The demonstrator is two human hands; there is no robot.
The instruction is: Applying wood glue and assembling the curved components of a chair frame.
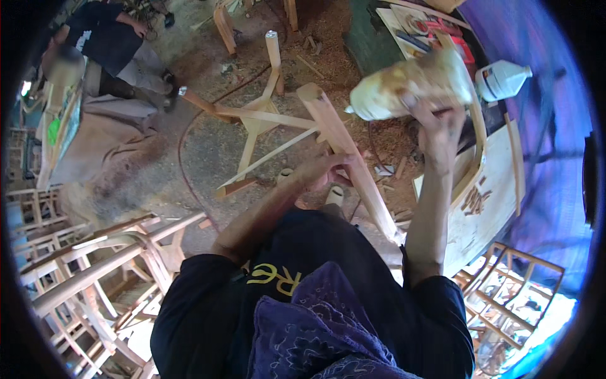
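Note:
My right hand [439,129] grips a large, pale, brown-stained bottle [385,95], held sideways with its small nozzle pointing left. The bottle is slightly smeared by motion. My left hand [323,170] is closed around a thick wooden rail [344,129] that slants from the middle of the view down toward my right side. Beyond that rail, thinner wooden bars [259,120] join in a spread-legged frame, with pale ends on two of its legs. How the rail meets those bars is partly hidden by my left hand and forearm.
A workbench [492,183] on my right bears a curved wooden strip, wood scraps, red tools [451,38] and a white jug [503,80]. Stacked wooden frames [95,271] crowd the lower left. Another person [110,38] is at the far left. A cable and shavings lie on the floor.

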